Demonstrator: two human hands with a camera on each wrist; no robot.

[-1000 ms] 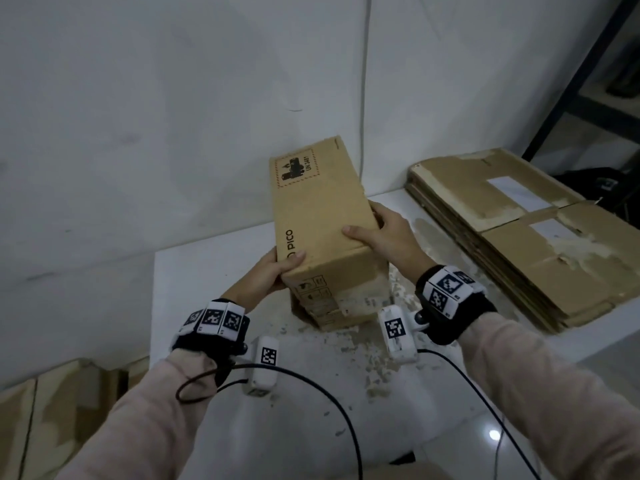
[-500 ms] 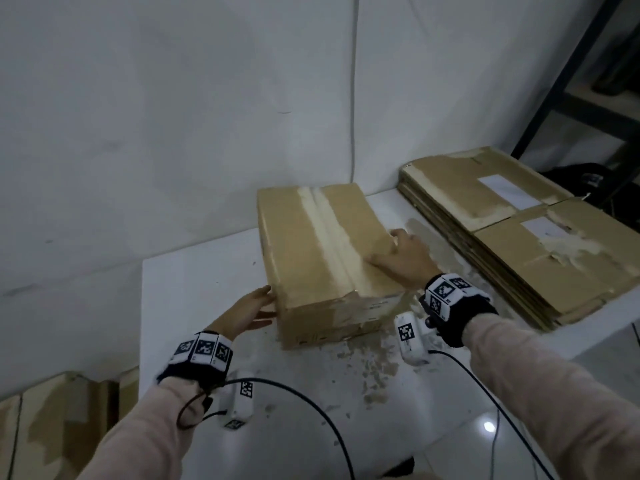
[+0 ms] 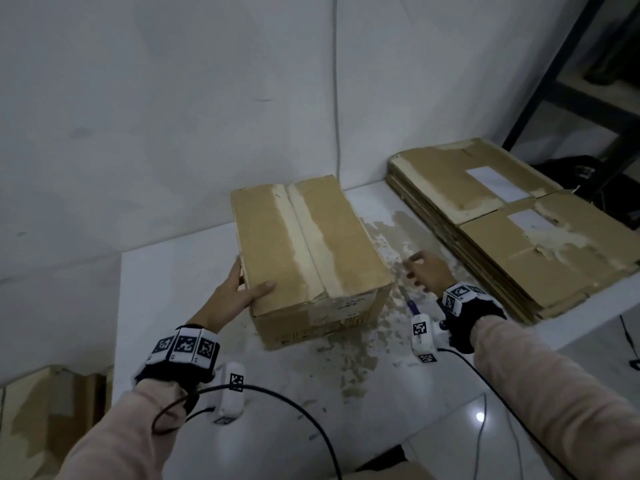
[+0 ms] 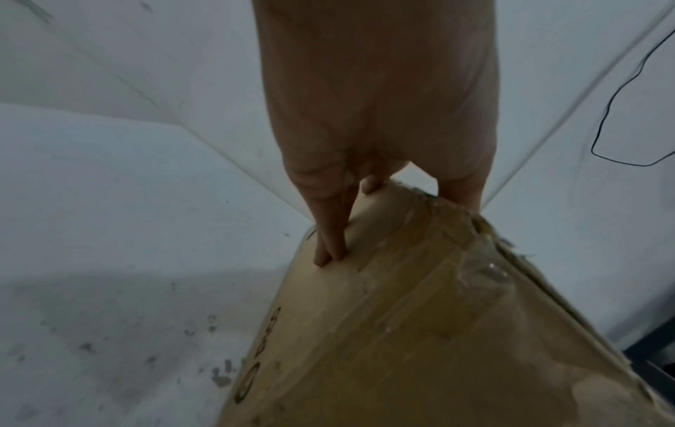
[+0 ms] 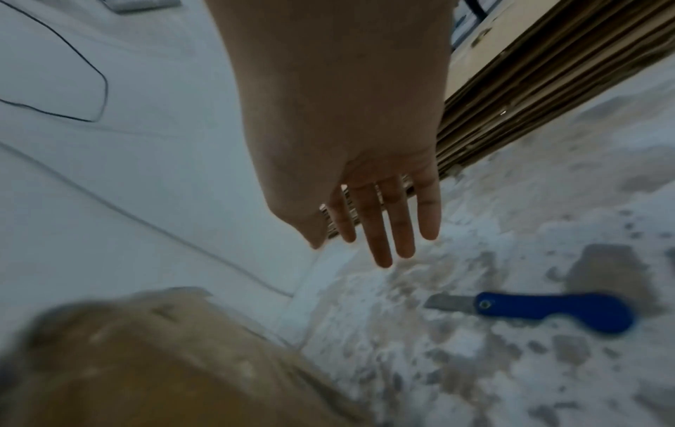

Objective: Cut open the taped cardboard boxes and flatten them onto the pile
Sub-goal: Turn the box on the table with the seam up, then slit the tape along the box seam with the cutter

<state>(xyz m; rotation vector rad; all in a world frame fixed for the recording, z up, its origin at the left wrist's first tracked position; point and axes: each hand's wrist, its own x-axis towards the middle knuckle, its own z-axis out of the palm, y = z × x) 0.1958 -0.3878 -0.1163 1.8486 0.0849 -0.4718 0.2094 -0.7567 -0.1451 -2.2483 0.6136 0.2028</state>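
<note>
A taped cardboard box (image 3: 308,251) lies flat on the white table (image 3: 173,271), with a pale tape strip running down its top. My left hand (image 3: 244,289) is at the box's near left corner, thumb on top and straight fingers (image 4: 330,245) pressed flat against the side of the box (image 4: 420,317). My right hand (image 3: 424,271) hovers to the right of the box with its fingers (image 5: 383,231) spread and holding nothing. A blue-handled knife (image 5: 548,310) lies on the table just below that hand, blade out; the knife (image 3: 410,303) sits between box and wrist.
A pile of flattened cardboard (image 3: 502,220) fills the table's right side, and its layered edge (image 5: 511,101) is close to my right hand. Torn paper scraps (image 3: 356,358) litter the table. More cardboard (image 3: 52,417) stands on the floor at left. A dark shelf frame (image 3: 554,81) is at far right.
The box went from standing on end, held by both hands, to lying flat. My right hand left it and moved right over the knife. My left hand shifted to the near left corner.
</note>
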